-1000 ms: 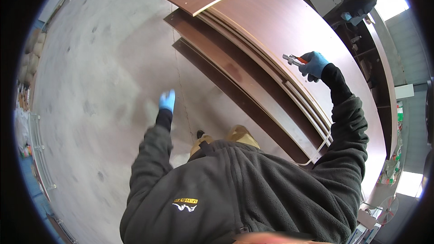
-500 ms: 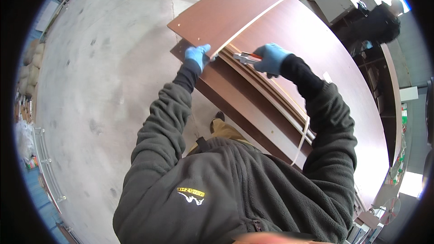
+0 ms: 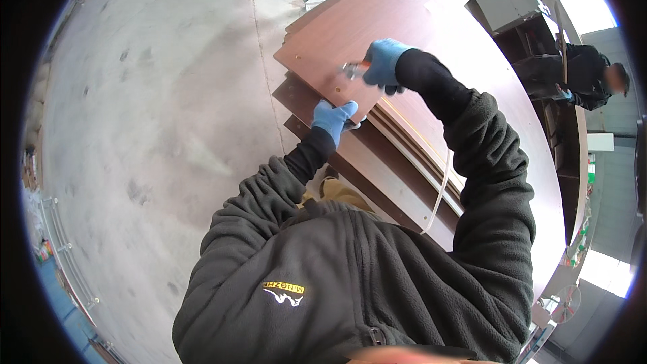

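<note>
Here | left hand [image 3: 331, 120] clasping panel [image 3: 384, 17] | right hand [image 3: 387, 62] pointing tool [image 3: 353, 70] leftward

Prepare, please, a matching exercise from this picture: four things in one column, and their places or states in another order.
1. left hand
2. right hand
3. pale cord
4. co-worker

A. draped over the edge of the stack of boards
B. near the picture's right edge
C. at a corner of the top board
D. holding a metal tool with orange on it

Pairs: 1-C, 2-D, 3-A, 4-B
</note>
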Tool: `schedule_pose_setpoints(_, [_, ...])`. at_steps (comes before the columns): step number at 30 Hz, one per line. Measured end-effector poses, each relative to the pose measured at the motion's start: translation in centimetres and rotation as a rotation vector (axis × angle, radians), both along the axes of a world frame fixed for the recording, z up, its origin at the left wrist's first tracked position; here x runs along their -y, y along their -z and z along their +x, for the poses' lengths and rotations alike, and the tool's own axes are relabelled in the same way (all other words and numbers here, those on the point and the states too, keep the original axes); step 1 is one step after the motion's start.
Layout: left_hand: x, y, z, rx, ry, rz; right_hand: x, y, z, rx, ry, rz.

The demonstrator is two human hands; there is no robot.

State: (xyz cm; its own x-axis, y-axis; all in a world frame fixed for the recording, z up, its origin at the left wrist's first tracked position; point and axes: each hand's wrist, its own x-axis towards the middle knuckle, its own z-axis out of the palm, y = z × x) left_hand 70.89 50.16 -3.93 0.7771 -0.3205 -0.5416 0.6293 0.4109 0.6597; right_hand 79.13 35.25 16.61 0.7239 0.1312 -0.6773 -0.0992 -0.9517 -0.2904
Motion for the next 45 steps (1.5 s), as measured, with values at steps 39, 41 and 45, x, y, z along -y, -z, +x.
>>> schedule_pose_setpoints(39, [-2.1,-0.2,1.5,-0.067,0.243,-0.143,-1.0,9.4,-33.7,0.301,1.236,0.921])
schedule_pose_setpoints(41, [-1.8,0.7,1.8,-0.122,0.225,-0.168,0.2,10.1,-35.8,0.338,1.224,0.884])
schedule_pose_setpoints(45, [-1.5,2.3,2.0,-0.128,0.218,-0.254,2.2,11.2,-39.9,0.306,1.260,0.948])
